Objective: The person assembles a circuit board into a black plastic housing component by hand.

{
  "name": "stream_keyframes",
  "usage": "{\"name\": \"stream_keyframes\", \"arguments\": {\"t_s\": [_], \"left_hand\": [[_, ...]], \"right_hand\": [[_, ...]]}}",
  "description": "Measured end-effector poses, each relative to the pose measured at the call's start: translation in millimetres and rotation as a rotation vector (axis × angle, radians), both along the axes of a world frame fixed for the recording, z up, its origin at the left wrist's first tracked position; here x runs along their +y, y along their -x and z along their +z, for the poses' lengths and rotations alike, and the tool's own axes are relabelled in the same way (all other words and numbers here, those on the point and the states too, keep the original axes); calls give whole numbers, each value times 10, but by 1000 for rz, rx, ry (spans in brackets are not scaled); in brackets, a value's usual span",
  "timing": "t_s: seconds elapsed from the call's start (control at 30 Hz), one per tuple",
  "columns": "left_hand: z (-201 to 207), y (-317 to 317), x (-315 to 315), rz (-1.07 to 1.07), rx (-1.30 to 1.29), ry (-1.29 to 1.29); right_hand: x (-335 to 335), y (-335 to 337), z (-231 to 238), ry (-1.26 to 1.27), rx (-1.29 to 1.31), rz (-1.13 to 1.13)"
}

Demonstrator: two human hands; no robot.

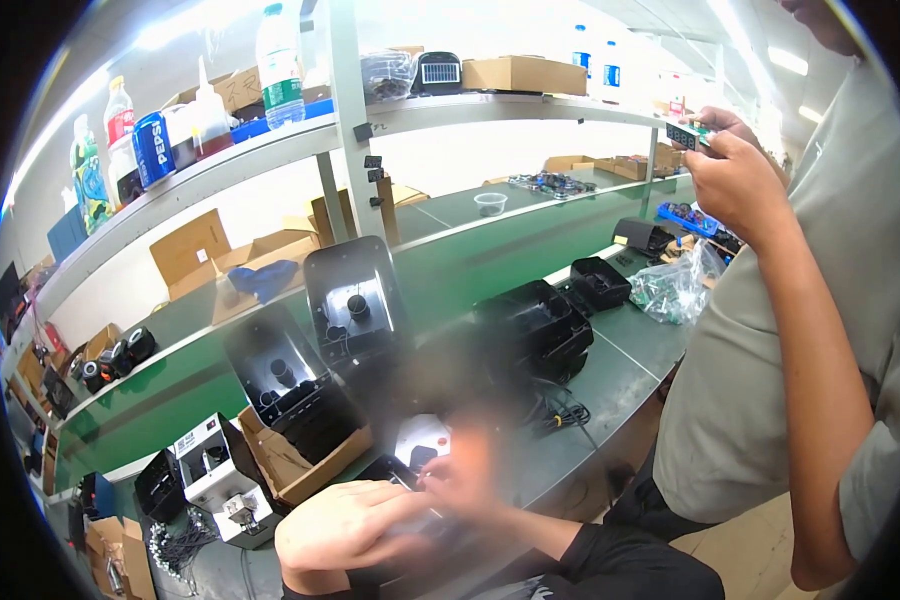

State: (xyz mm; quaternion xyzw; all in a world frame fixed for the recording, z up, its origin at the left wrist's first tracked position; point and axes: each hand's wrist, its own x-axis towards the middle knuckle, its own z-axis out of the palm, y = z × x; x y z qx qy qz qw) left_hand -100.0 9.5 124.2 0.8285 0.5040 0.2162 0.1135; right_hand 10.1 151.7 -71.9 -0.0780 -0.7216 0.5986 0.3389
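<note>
At the near edge of the bench, my left hand (338,528) lies back upward, its fingers bent round and closed, and what they hold is hidden beneath them. Close against it, my right hand (454,482) has thumb and fingertips pinched together; whatever is between them is too small and smeared to name. A dark, shiny panel-like part (388,470) shows just beyond my fingers. Behind it is a white piece (422,438) with a reddish round spot, partly covered by a blurred patch.
Black housings (355,300) and an open cardboard box (300,455) stand beyond my hands, with a white-and-black speaker-like unit (210,465) to the left. A co-worker's hands (735,170) hold a small display board at right. Overhead, a shelf (490,105) carries bottles and boxes.
</note>
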Motion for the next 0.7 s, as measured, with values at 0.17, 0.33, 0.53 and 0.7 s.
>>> {"name": "stream_keyframes", "arguments": {"t_s": [0.17,0.33,0.53,0.7], "left_hand": [[14,-8,-13,-11,0,-10],[21,-11,-17,24,10,45],[19,-5,-40,39,20,45],[-33,-7,-28,34,12,49]], "right_hand": [[-17,36,-33,171,61,51],[-4,34,-26,176,44,69],[1,36,-85,93,59,64],[-16,39,-99,74,60,62]]}}
